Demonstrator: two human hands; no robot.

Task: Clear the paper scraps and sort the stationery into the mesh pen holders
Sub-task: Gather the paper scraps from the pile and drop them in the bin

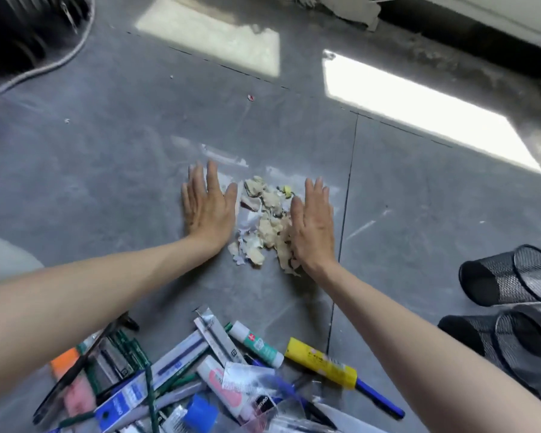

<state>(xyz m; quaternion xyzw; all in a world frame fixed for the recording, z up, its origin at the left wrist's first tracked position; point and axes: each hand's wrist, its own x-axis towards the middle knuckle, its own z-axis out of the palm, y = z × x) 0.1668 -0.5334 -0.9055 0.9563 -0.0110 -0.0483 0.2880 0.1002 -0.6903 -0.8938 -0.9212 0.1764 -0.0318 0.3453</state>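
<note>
A small heap of torn paper scraps (264, 220), beige and white, lies on the grey floor. My left hand (208, 204) rests flat on the floor just left of the heap, fingers apart. My right hand (314, 220) stands on its edge against the heap's right side, fingers straight. Neither holds anything. Near me lies a jumble of stationery (181, 379): pens, refill packs, a white-green glue stick (256, 343), a yellow tube (320, 365), a blue pen (380, 398). Two black mesh pen holders (509, 278) (512, 345) lie on their sides at the right.
A clear plastic sheet (222, 156) lies beyond the scraps. A grey cable (44, 65) curves across the far left. Bright window patches fall on the floor (419, 198). A tiny red-white speck (250, 97) sits farther out.
</note>
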